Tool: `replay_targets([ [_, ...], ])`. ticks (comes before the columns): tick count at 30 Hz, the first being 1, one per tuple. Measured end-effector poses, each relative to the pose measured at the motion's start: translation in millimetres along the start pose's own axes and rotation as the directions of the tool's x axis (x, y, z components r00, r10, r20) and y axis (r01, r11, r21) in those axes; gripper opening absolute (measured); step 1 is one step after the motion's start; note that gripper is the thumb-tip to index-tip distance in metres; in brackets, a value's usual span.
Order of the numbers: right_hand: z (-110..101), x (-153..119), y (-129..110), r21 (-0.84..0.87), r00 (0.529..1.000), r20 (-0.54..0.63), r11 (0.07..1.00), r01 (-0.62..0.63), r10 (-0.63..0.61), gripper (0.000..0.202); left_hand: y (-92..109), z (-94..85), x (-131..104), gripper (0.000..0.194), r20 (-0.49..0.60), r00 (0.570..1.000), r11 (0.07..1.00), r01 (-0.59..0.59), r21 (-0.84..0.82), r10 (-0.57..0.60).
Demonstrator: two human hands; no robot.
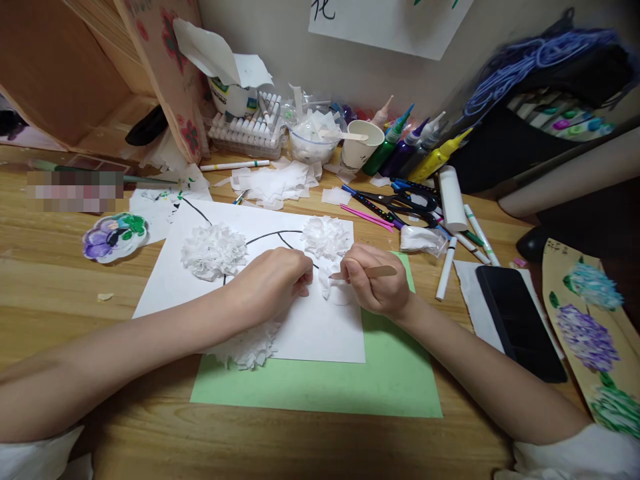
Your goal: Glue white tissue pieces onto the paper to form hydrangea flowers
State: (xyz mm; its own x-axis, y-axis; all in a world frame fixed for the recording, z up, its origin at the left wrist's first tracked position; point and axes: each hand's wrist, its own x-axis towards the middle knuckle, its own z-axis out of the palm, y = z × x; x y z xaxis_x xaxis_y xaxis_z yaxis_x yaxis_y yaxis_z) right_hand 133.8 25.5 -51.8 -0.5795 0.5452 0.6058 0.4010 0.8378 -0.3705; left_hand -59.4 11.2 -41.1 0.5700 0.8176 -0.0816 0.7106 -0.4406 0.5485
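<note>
Gripping a wooden stick (383, 271) between thumb and fingers, the right hand (379, 281) holds it low over the white sheet (320, 337), narrow end pointing left. I find a crumpled tissue piece (325, 285) on that sheet at the stick's tip, just below the upper right ruffled flower (326, 237); whether tip and tissue touch, I cannot confirm. The left hand (270, 283) is loosely curled above the sheet, near the tissue; its fingertips are turned under, and I am unable to determine whether they pinch anything.

Handling assessment: I rate the tissue as very light, soft and easily torn, liable to lift with a breath or cling to a damp finger. I would take it by a gathered fold at its middle, using a light pinch, and avoid pulling on the thin edges. The stick appears stiff, light and dry, with low slip risk; I would hold it about midway, as far from the tip as control allows.

The left ruffled flower (213, 252) looks crushable and should not be leaned on. I also note the left forearm crossing over part of the lower ruffled flower (250, 350). The white sheet overlaps a green sheet (320, 390); both seem thin enough to slide, so I would steady them by a bare margin.
</note>
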Motion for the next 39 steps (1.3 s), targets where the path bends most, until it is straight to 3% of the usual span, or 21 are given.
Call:
replay_targets([
  [3, 0, -2, 0, 0.055, 1.000, -0.025, 0.998, -0.014, 0.015, 0.028, 1, -2.0, 1, 0.009, 0.015, 1.000, 1.000, 0.021, 0.015, -0.021],
  [6, 0, -6, 1, 0.197, 0.987, -0.140, 0.979, -0.049, 0.078, 0.031, 1, -5.4, 2, 0.007, -0.008, 1.000, 0.999, 0.007, 0.037, -0.007],
  [9, 1, -8, 2, 0.334, 0.941, -0.281, 0.938, -0.090, 0.190, 0.033, 4, -8.6, 4, 0.014, -0.059, 0.994, 0.991, -0.082, 0.103, 0.089],
  [13, 3, -5, 3, 0.411, 0.869, -0.408, 0.906, -0.098, 0.279, 0.037, 9, -8.2, 9, 0.016, -0.019, 0.960, 0.936, -0.268, 0.229, 0.280],
  [16, 2, -3, 4, 0.436, 0.836, -0.460, 0.896, -0.082, 0.300, 0.037, 10, -6.3, 15, 0.019, 0.005, 0.950, 0.913, -0.303, 0.272, 0.313],
  [19, -1, -4, 4, 0.449, 0.860, -0.421, 0.890, -0.078, 0.288, 0.038, 6, -6.2, 19, 0.022, 0.006, 0.957, 0.929, -0.282, 0.239, 0.289],
  [27, -2, -7, 4, 0.352, 0.973, -0.157, 0.930, -0.106, 0.170, 0.033, 1, -3.8, 21, 0.018, -0.037, 0.971, 0.965, -0.232, 0.127, 0.238],
  [32, 0, -4, 3, 0.288, 0.991, -0.070, 0.954, -0.087, 0.112, 0.030, 2, -2.4, 21, 0.017, -0.032, 0.976, 0.971, -0.213, 0.106, 0.218],
  [39, 0, -3, 4, 0.201, 0.994, -0.072, 0.977, -0.070, 0.086, 0.029, 1, -1.8, 21, 0.018, -0.027, 0.981, 0.981, -0.188, 0.050, 0.190],
])
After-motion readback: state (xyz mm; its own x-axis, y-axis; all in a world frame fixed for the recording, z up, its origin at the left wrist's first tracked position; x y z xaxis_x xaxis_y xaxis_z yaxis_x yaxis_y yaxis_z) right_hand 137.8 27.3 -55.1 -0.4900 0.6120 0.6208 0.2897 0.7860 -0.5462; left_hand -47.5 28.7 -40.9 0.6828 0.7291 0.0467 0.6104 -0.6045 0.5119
